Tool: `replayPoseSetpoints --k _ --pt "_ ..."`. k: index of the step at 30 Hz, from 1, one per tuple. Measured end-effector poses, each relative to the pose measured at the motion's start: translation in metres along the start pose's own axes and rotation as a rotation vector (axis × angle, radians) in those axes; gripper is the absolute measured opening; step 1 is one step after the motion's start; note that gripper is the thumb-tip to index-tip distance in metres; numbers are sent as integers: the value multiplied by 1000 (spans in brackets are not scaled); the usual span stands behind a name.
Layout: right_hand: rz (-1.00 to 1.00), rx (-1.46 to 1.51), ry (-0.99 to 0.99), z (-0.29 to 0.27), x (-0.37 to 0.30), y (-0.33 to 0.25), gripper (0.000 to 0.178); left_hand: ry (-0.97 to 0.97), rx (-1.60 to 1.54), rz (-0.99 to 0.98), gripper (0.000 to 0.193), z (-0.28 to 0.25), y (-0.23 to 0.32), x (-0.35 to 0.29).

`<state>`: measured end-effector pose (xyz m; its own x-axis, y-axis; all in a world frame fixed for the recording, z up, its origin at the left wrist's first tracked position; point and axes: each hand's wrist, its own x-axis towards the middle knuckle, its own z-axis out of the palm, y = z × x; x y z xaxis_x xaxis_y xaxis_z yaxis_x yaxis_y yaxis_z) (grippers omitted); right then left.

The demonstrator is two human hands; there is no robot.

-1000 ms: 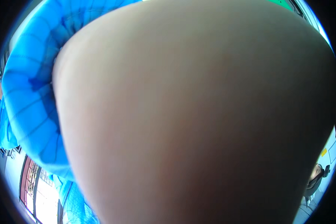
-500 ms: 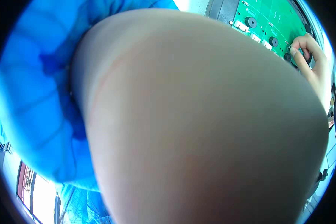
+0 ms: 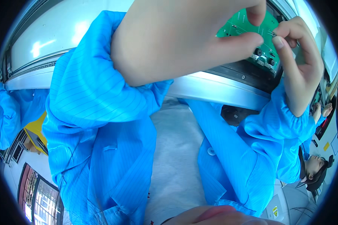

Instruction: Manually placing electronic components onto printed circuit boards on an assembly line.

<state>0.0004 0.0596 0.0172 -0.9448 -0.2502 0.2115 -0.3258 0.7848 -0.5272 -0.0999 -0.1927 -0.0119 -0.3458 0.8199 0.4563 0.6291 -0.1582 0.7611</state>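
Observation:
My right hand [image 3: 302, 56] pinches a small electronic component [image 3: 273, 34] between thumb and forefinger, its thin metal leads pointing left over the board. Beneath both hands lies a green circuit board [image 3: 238, 28] at the far right. My left hand [image 3: 214, 41] reaches across from the left, its thumb and a finger spread apart with nothing visible between them. The rest of its fingers run out of the top of the picture. Round black parts [image 3: 258, 52] and white connectors stand along the board's near edge, close to my left thumb.
A black frame [image 3: 248, 77] surrounds the board, with a silver metal rail [image 3: 214, 85] on its near side. A white glossy surface [image 3: 60, 37] stretches away at the far left. Another person's hands [image 3: 322, 109] and blue sleeve show at the right rim; a blue garment [image 3: 7, 116] hangs at the left.
My left forearm, which filled most of the view, has swung away, bringing that hand over the board. The component's leads now show at my right fingertips.

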Motion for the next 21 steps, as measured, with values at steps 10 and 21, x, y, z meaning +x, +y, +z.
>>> replayPoseSetpoints --k 10,21 --pt "-185 89 43 9 9 -15 13 334 371 253 26 25 -10 4" --pt "-90 66 212 31 10 -25 11 189 464 -22 19 23 22 6"
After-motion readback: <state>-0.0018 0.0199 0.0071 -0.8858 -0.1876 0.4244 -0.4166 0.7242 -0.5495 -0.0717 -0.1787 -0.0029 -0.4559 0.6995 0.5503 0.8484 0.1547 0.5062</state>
